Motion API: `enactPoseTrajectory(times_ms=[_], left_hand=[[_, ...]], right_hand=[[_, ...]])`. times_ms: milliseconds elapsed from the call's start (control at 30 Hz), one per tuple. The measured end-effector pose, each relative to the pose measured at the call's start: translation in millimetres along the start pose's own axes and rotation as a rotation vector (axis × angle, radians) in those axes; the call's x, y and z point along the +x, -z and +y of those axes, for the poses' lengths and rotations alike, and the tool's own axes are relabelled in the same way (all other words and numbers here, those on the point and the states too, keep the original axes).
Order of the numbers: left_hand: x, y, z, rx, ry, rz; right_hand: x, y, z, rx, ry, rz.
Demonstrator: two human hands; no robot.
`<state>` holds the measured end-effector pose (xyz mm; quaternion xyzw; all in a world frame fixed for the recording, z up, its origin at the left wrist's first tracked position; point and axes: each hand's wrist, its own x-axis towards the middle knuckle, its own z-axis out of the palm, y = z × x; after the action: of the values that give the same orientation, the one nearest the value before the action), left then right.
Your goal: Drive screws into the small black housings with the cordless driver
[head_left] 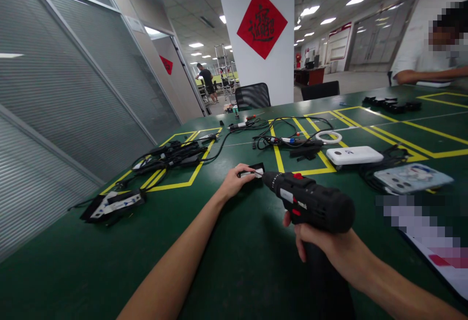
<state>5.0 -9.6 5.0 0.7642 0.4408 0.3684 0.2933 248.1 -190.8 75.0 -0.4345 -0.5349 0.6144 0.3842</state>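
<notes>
Gripping a chunky cordless drill (310, 202) in the right hand (316, 238) here, fingers wrapping snugly around the handle, forearm slanting in from the lower right. The drill's body is showing matte black plastic with red switches, a pale label and a tapering chuck, nose pointing left. The left hand (234, 182) is reaching forward, arm stretching up from the bottom edge, fingers bending over a small black piece (252, 183) with a whitish strip on it. That piece is sitting on the smooth green tabletop (241, 261), right at the drill's nose. Can't tell if those fingers are pinching it or just pressing, or if the bit is touching. Black cables (171, 157) are tangling up over flat yellow tape lines (175, 185) on the left, while a rounded white plastic box (354, 155) is sitting off to the right.
</notes>
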Motion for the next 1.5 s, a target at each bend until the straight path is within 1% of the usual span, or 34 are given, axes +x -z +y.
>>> enactPoseTrajectory(times_ms=[167, 433, 600, 867, 1067, 1233, 1400, 1500], left_hand=[[1.1, 0.3, -5.4, -0.017, -0.021, -0.009], [1.5, -0.4, -5.2, -0.031, 0.007, -0.003], [1.0, -1.0, -4.7, -0.028, -0.001, -0.006], [1.2, -1.1, -3.7, -0.029, 0.007, -0.011], [1.3, -0.8, -0.3, -0.002, -0.001, -0.027], [1.1, -1.4, -0.9, -0.008, -0.006, -0.019], [0.9, -0.6, 0.3, 0.001, -0.002, -0.024], [0.9, -0.3, 0.6, 0.000, -0.001, -0.027]], right_hand=[[0.9, -5.2, -3.5, 0.048, -0.075, 0.002], [0.7, -4.3, 0.6, 0.017, -0.090, 0.001], [3.4, -4.3, 1.0, 0.020, -0.050, 0.003], [6.0, -5.1, 1.7, 0.004, -0.059, 0.010], [5.0, -9.0, 1.4, -0.099, -0.077, 0.025], [5.2, -8.5, 2.3, -0.063, -0.054, 0.007], [6.3, -7.7, 2.8, -0.074, -0.049, 0.011], [5.9, -7.9, 2.3, -0.015, -0.039, 0.016]])
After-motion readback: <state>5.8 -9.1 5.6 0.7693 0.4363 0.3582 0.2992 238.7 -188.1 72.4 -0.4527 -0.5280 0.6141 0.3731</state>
